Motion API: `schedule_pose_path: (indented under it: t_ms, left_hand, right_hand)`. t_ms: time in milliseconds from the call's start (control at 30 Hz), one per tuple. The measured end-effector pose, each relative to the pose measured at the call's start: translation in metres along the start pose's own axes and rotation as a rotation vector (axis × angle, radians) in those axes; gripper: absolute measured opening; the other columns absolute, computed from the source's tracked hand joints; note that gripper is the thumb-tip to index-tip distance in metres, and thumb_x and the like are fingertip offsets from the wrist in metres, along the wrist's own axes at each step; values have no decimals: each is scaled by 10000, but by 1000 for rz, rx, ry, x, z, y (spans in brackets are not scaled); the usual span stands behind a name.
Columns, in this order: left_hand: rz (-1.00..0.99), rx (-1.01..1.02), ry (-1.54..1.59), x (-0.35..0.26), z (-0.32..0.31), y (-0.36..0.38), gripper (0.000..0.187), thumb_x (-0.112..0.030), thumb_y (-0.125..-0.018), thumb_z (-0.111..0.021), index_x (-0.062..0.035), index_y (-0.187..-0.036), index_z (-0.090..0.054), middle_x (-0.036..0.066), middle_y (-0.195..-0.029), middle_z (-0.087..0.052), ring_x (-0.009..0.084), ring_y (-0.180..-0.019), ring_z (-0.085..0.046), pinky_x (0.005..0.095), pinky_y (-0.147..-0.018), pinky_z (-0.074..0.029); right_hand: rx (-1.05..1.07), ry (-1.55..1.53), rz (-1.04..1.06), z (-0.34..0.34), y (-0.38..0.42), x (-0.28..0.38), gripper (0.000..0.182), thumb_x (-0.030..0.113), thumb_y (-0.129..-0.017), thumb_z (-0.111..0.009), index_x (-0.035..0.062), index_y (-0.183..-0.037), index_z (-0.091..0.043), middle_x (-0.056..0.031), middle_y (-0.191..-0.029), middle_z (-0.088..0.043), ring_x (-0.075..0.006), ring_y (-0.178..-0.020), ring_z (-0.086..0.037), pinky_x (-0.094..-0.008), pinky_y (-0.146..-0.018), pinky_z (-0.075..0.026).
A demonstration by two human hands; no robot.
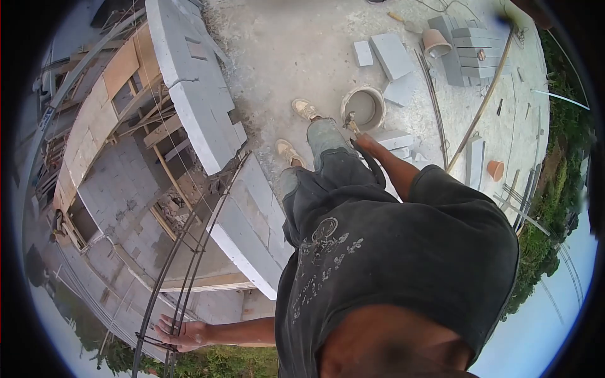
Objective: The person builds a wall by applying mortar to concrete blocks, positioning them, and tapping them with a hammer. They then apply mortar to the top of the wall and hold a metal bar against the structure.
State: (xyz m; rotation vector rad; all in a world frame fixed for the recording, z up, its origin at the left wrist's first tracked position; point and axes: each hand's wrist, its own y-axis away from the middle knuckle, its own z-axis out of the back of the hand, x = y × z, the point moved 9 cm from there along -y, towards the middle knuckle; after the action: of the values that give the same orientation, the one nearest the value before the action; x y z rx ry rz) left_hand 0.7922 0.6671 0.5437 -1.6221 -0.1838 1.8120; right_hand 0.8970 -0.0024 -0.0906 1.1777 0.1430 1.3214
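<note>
My right hand is closed around the wooden handle of a trowel. Its metal end dips into a round bucket of grey mortar on the floor beside my feet. On the other side, my left hand reaches far out to upright steel rebar at the wall's edge. Its fingers look spread against the bars, which partly cover them. Between the two hands, a low wall of light grey blocks runs past my shoes.
Beyond the wall lies a drop to a lower level with timber formwork. Grey blocks, a tipped bucket, an orange pot and a long pole lie on the concrete floor. A thin string crosses above the wall.
</note>
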Motion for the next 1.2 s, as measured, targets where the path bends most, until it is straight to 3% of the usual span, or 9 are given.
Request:
schedule_pose_path:
  t_ms: [133, 233, 300, 333, 400, 600, 667, 933, 1200]
  left_hand:
    - [-36, 145, 87, 3, -3, -1, 569, -406, -1014, -587, -91, -1414, -332, 250, -1330, -548, 440, -1270, -533, 651, -1058, -479]
    - [-115, 205, 249, 2, -11, 1, 581, -424, -1012, -581, -94, -1417, -328, 251, -1339, -540, 435, -1283, -523, 658, -1068, -466]
    - [-167, 213, 339, -4, -15, 4, 589, -437, -1011, -577, -95, -1418, -325, 251, -1346, -534, 431, -1292, -516, 662, -1075, -458]
    - [-190, 223, 383, -8, -18, 5, 593, -443, -1010, -576, -96, -1419, -323, 251, -1349, -531, 429, -1296, -513, 664, -1078, -453]
    - [-185, 244, 404, -10, -22, 8, 601, -455, -1009, -572, -98, -1421, -320, 251, -1355, -526, 425, -1305, -506, 669, -1085, -445]
    - [-137, 158, 307, -7, -20, 8, 529, -366, -986, -644, -133, -1360, -352, 213, -1251, -595, 366, -1119, -647, 545, -983, -580]
    - [-146, 125, 309, -5, -16, 7, 490, -244, -975, -675, -98, -1310, -349, 213, -1166, -630, 326, -979, -692, 486, -887, -627]
    - [-179, 83, 306, -11, -21, 9, 407, -86, -965, -643, -94, -1266, -369, 197, -993, -668, 281, -801, -695, 429, -774, -641]
    - [-139, -62, 300, -2, -16, 4, 434, -51, -934, -650, -98, -1260, -366, 169, -914, -673, 277, -759, -696, 390, -712, -654]
  right_hand:
    - [16, -337, -260, -64, 43, -52, 322, 272, -899, -615, -27, -806, -693, -147, -749, -685, -242, -700, -675, -415, -608, -507]
    - [-5, -602, -668, -151, 110, -53, 380, 315, -935, -592, -43, -844, -681, -150, -760, -683, -251, -731, -692, -417, -700, -520]
    - [7, -518, -496, -216, 102, -73, 360, 298, -924, -618, -53, -913, -695, -166, -801, -700, -271, -719, -690, -424, -671, -519]
    - [4, -576, -641, -207, 135, -31, 340, 256, -895, -672, -80, -937, -702, -171, -809, -713, -276, -690, -685, -436, -629, -516]
    - [22, -1329, -718, -196, 208, 65, 364, 277, -918, -646, -82, -930, -704, -124, -808, -711, -249, -684, -669, -425, -616, -498]
    - [-24, -870, -460, -258, 220, -9, 369, 285, -922, -638, -78, -924, -706, -114, -807, -711, -238, -677, -660, -424, -604, -488]
    - [-31, -859, -439, -263, 221, -40, 371, 288, -923, -635, -76, -923, -707, -111, -807, -711, -235, -674, -658, -424, -601, -485]
    - [-87, -680, -625, -257, 251, -88, 353, 274, -923, -618, -69, -958, -696, -91, -737, -666, -214, -660, -642, -405, -563, -468]
    - [-101, -927, -682, -290, 272, -67, 394, 326, -933, -607, -55, -946, -705, -97, -756, -669, -192, -664, -630, -398, -566, -473]
